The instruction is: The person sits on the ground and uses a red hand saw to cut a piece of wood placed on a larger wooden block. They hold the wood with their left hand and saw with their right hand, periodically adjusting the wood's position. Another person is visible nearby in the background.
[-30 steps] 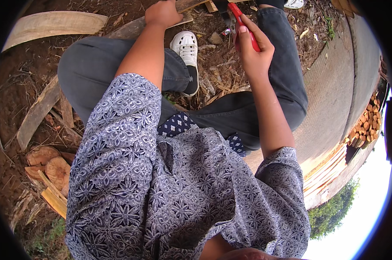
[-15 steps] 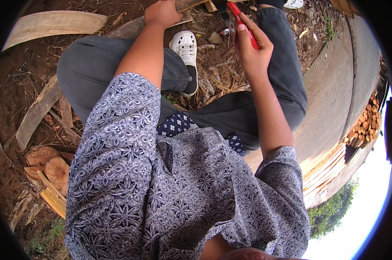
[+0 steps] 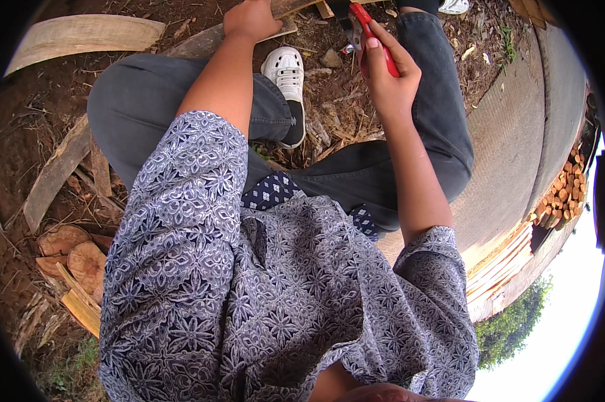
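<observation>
At the top edge, my right hand (image 3: pixel 391 70) is closed around the red handle of a hand saw (image 3: pixel 381 47). A dark metal blade runs upward from the handle and leaves the picture, so most of it is hidden. My left hand (image 3: pixel 250 21) grips a wooden board (image 3: pixel 205 41) to the left of the saw. The thumb is over the board, and the other fingers are partly cut off by the top edge. Part of the board reaches past my left hand toward the saw. Where the blade meets wood is out of sight.
My white clog (image 3: pixel 289 70) stands on dirt between the hands. A curved plank (image 3: pixel 85 39) lies at far left, with another board (image 3: pixel 58 174) below it and cut log pieces (image 3: pixel 85 261) nearby. On the right are a large grey sheet (image 3: pixel 506 127) and stacked wood (image 3: pixel 562 194).
</observation>
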Available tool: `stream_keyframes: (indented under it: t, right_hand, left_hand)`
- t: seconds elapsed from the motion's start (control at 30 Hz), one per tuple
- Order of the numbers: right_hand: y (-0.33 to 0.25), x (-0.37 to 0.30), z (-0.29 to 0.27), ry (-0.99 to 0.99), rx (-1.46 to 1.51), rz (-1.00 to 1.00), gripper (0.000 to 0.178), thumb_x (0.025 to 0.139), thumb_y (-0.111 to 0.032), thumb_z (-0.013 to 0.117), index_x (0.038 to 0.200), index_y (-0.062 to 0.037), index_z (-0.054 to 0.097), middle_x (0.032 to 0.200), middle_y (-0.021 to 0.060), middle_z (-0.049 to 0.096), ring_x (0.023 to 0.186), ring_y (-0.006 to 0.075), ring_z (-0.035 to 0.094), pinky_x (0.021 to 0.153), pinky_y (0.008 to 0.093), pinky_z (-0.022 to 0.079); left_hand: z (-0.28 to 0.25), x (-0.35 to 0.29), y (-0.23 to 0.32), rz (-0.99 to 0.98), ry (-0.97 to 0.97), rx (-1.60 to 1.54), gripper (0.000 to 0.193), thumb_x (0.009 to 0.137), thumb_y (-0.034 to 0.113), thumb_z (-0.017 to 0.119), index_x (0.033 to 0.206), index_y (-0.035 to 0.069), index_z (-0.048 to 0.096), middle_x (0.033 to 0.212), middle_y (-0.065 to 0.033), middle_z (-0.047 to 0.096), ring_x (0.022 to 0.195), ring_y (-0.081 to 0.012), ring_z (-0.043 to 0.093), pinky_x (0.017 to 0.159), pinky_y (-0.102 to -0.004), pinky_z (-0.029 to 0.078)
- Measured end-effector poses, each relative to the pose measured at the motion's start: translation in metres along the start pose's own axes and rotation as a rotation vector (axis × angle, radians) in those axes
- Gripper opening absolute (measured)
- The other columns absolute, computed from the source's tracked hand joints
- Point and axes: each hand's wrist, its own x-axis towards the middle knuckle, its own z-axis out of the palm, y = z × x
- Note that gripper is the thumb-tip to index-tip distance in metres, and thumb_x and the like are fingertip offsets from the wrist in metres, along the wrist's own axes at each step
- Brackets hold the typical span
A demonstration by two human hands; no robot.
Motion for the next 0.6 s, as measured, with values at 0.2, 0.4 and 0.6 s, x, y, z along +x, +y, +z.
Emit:
stream_keyframes:
  t: [0.2, 0.4, 0.6]
  right_hand:
    - [-0.002, -0.002, -0.001, 0.011, -0.032, -0.043, 0.032, 0.100, -0.014, 0.069, 0.130, -0.0018, 0.071, 0.102, 0.0035, 0.074, 0.086, 0.0037, 0.062, 0.078, 0.0197, 0.050]
    - [0.003, 0.000, -0.004, -0.011, -0.069, -0.026, 0.034, 0.101, -0.013, 0.068, 0.133, -0.0035, 0.070, 0.101, 0.0028, 0.074, 0.084, 0.0040, 0.061, 0.077, 0.0198, 0.050]
    - [-0.011, 0.015, -0.003, -0.113, -0.034, 0.170, 0.043, 0.098, -0.017, 0.072, 0.136, 0.0015, 0.064, 0.113, 0.0089, 0.074, 0.100, 0.0117, 0.066, 0.091, 0.0279, 0.052]
  left_hand:
    - [0.000, -0.001, 0.004, -0.006, 0.002, -0.007, 0.047, 0.082, 0.033, 0.077, 0.121, 0.007, 0.071, 0.116, -0.0205, 0.074, 0.110, -0.0367, 0.070, 0.093, -0.0491, 0.058]
    - [-0.004, -0.003, 0.008, -0.007, -0.016, -0.012, 0.047, 0.082, 0.033, 0.077, 0.121, 0.007, 0.071, 0.115, -0.0205, 0.074, 0.110, -0.0366, 0.070, 0.093, -0.0492, 0.058]
    - [0.000, 0.001, 0.004, 0.002, -0.019, 0.000, 0.049, 0.082, 0.033, 0.077, 0.122, 0.007, 0.071, 0.115, -0.0206, 0.074, 0.110, -0.0375, 0.070, 0.094, -0.0491, 0.057]
